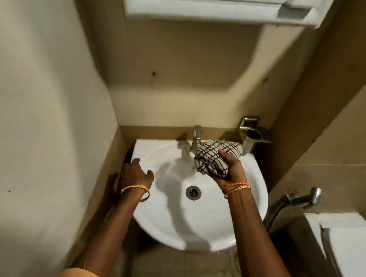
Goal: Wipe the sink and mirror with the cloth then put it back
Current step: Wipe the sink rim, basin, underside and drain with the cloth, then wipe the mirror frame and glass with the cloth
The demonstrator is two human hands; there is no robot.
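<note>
Checked cloth (214,159) — seemingly within fingers (223,154).

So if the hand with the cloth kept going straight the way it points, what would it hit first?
Most likely the tap. The right hand points up and away over the sink, its grip closed on the bunched checked cloth, which already sits beside the spout. Depth is hard to judge.

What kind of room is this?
Most likely a small bathroom: a white sink with a tap is fixed to the tiled wall, and a toilet stands beside it. The right hand holds a checked cloth.
</note>
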